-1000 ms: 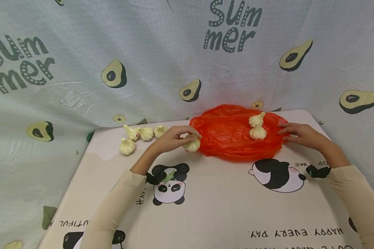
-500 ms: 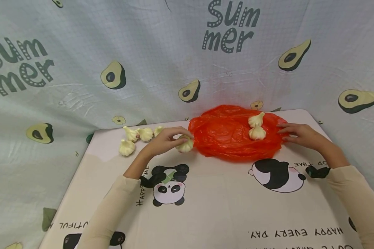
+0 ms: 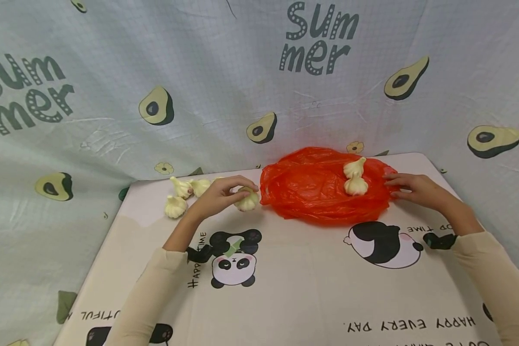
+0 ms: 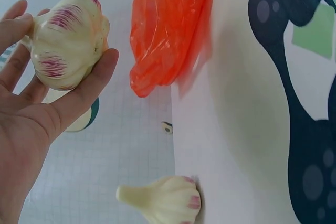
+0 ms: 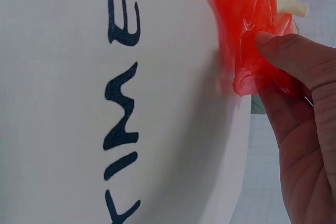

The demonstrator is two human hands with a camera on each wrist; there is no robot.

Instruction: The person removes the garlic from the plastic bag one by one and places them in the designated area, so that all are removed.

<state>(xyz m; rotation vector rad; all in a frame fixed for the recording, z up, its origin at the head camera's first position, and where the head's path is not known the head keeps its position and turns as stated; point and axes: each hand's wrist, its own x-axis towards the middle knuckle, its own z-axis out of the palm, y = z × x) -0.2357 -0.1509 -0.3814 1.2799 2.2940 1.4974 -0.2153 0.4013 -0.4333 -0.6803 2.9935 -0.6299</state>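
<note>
My left hand (image 3: 216, 196) holds a garlic bulb (image 3: 247, 200) between thumb and fingers, just left of a red plastic bag (image 3: 304, 185). Purple streaks mark the held garlic bulb (image 4: 68, 43) in the left wrist view, and a gap parts it from the bag. My right hand (image 3: 419, 191) pinches the bag's right edge; in the right wrist view the thumb presses the red film (image 5: 252, 51). Two garlic bulbs lie at the right part of the bag, an upper bulb (image 3: 353, 168) and a lower bulb (image 3: 356, 185).
Several more garlic bulbs (image 3: 175, 206) lie at the table's back left, one partly hidden behind my left hand. The pale table (image 3: 302, 293) bears printed pandas and lettering. A curtain (image 3: 212, 72) with avocado prints hangs behind and at both sides.
My left hand has moved left with the garlic bulb, from the bag's left edge to a little beyond it. The right hand stays at the bag's right edge.
</note>
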